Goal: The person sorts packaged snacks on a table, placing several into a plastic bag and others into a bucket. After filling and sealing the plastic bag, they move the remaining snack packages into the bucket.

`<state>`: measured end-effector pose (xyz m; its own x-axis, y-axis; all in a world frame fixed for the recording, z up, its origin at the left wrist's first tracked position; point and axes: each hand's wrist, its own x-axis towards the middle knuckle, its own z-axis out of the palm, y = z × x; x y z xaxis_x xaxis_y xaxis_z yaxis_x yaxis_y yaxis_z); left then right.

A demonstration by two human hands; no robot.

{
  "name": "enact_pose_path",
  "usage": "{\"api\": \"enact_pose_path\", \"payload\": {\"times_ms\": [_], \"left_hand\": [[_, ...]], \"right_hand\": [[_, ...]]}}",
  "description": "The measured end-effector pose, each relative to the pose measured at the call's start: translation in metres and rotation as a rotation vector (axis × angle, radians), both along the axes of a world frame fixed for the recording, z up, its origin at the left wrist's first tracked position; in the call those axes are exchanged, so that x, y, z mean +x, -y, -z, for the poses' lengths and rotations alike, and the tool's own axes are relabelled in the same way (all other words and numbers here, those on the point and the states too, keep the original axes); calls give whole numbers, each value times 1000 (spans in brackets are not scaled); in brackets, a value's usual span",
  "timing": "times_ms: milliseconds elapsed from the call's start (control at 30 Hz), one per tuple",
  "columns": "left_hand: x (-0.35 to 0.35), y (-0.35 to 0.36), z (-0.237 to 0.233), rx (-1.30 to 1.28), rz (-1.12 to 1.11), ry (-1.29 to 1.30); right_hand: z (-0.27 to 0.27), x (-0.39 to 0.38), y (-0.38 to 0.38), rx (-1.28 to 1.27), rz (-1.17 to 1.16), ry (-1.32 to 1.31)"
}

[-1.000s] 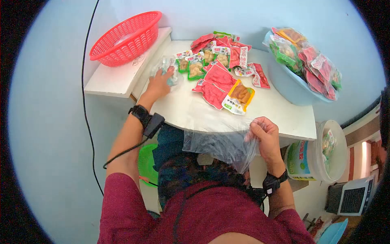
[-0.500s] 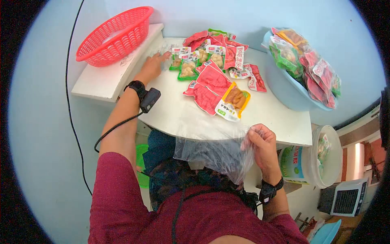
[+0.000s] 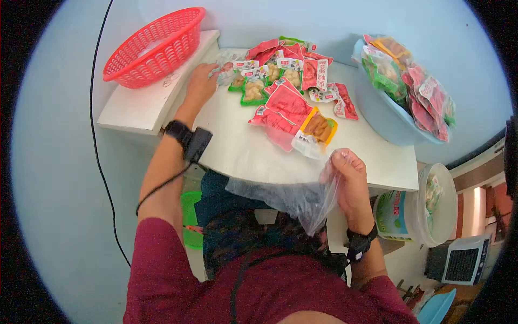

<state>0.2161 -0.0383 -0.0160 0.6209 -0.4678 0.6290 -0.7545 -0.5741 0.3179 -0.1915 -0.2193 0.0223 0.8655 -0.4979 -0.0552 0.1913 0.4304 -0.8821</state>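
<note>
My right hand [image 3: 348,175] pinches the edge of a clear plastic bag [image 3: 302,197], which hangs over the table's front edge. At the table's back left, my left hand [image 3: 200,89] has its fingers curled against crumpled clear plastic [image 3: 225,67]; the fingertips are partly hidden. Between the hands lie red sealed packets [image 3: 288,102] and a yellow-edged packet [image 3: 319,128] of brown food, its lower part behind the bag's film. Farther back are green-edged packets [image 3: 253,89] of pale round pieces, heaped with more red packets [image 3: 314,74].
A red basket [image 3: 156,51] rests on a white ledge [image 3: 132,110] at left. A blue basin [image 3: 377,116] heaped with packets stands at the right. Beyond the table's [image 3: 388,173] right edge, a white bucket [image 3: 396,216] lies tilted, with packets inside. A black cable [image 3: 94,135] hangs at left.
My right hand has risen slightly, drawing the bag up over the table edge and across the yellow-edged packet. My left hand's fingers have curled in at the crumpled plastic. The view shifted slightly.
</note>
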Motion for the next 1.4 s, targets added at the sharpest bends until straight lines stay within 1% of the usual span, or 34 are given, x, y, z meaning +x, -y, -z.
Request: {"api": "enact_pose_path", "payload": {"times_ms": [67,100,133,200,300,333,400,433,467,533,633,667,733,767,833,933,967,1033,1067,1167,1267,1367,1400], "left_hand": [[-48,-26,-23,-59,39,-93],[-73,-38,-30,-48,0,-226],[-97,-50,-36,-33,-39,-355],[-149,-62,-38,-356,1,-860],[-194,-78,-31,-356,-17,-1151],[-199,-80,-26,-346,7,-1088],[-205,-83,-13,-339,55,-957],[-208,-82,-14,-289,36,-918],[-209,-79,-15,-240,20,-879],[-203,-74,-16,-156,-3,-830],[-198,-68,-12,-197,-62,-759],[-196,-66,-11,-220,-42,-749],[-195,-63,-9,-263,-9,-735],[-195,-62,-9,-347,24,-818],[-197,-57,-12,-521,91,-981],[-195,-58,-10,-731,148,-1073],[-193,-59,-10,-749,102,-1016],[-186,-66,-11,-777,6,-903],[-177,-69,-5,-763,-5,-785],[-163,-75,-2,-579,-142,-474],[-152,-79,11,-464,-244,-377],[-149,-73,26,-488,-344,-328],[-148,-71,28,-480,-374,-284]], "right_hand": [[4,6,1,63,7,14],[6,9,0,99,16,22],[5,12,-3,83,30,10],[9,23,-5,114,19,22],[15,42,-7,138,-66,80],[16,49,-8,135,-112,110],[13,63,-16,115,-96,134],[10,71,-16,100,-86,145],[20,81,-8,131,-153,183],[14,91,-5,149,-160,218],[5,95,-4,183,-167,293],[4,95,-3,198,-171,315],[6,99,3,213,-248,391],[6,101,5,219,-289,428],[1,102,0,254,-293,390],[-1,102,-3,255,-349,392],[1,103,-3,253,-372,400],[16,109,-4,210,-293,308],[27,113,-4,190,-256,262],[57,121,-4,66,-338,161],[43,115,-24,-259,-150,56],[67,126,-28,-598,3,116],[57,121,-33,-562,-27,70]]}}
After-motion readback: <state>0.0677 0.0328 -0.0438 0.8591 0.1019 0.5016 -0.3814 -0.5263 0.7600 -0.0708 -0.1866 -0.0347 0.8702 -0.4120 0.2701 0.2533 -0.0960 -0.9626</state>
